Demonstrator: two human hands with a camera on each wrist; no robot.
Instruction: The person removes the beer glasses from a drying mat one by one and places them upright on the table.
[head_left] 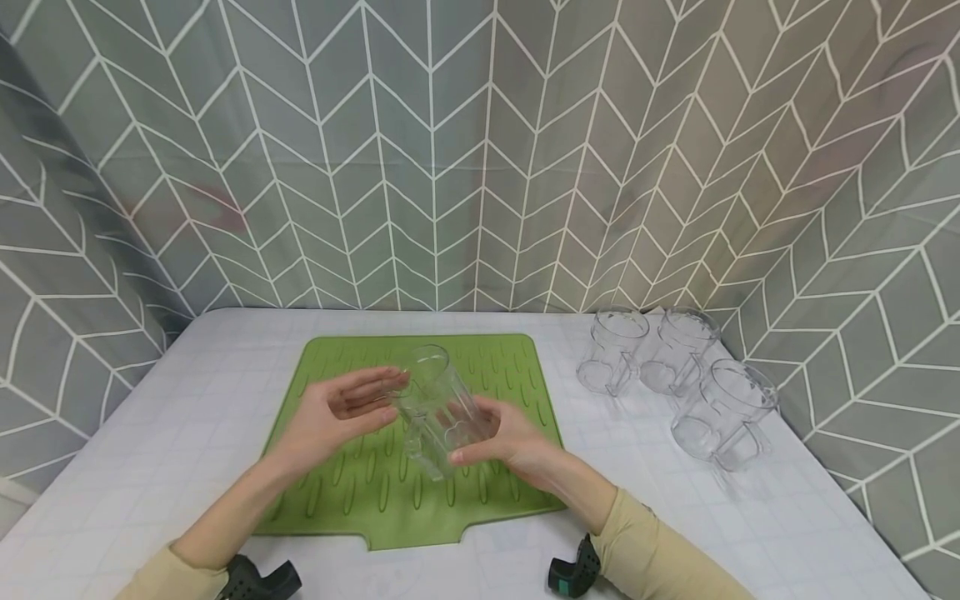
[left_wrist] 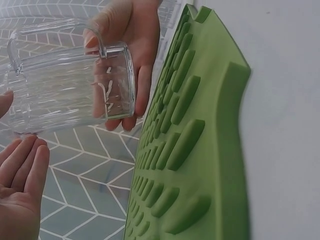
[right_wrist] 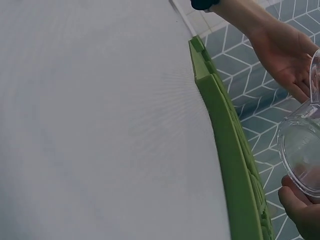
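Observation:
A clear glass mug [head_left: 429, 379] is held tilted above a green ridged mat [head_left: 408, 527], its mouth toward the back left and its handle on the near side. My right hand [head_left: 517, 442] grips it near the base, thumb on the near side and fingers behind the glass. At the mouth end is my left hand [head_left: 330, 412], fingers nearly straight, fingertips right at the rim. In the left wrist view, the mug [left_wrist: 65, 85] lies almost sideways, its thick base against the right palm. The right wrist view shows its round base [right_wrist: 300, 155].
Three more clear glass mugs stand upright at the table's right: one at the back [head_left: 612, 350], one beside it [head_left: 678, 350], and one nearer [head_left: 723, 412]. A white cloth covers the table [head_left: 157, 433]. Grey patterned curtains [head_left: 450, 167] hang behind and at both sides.

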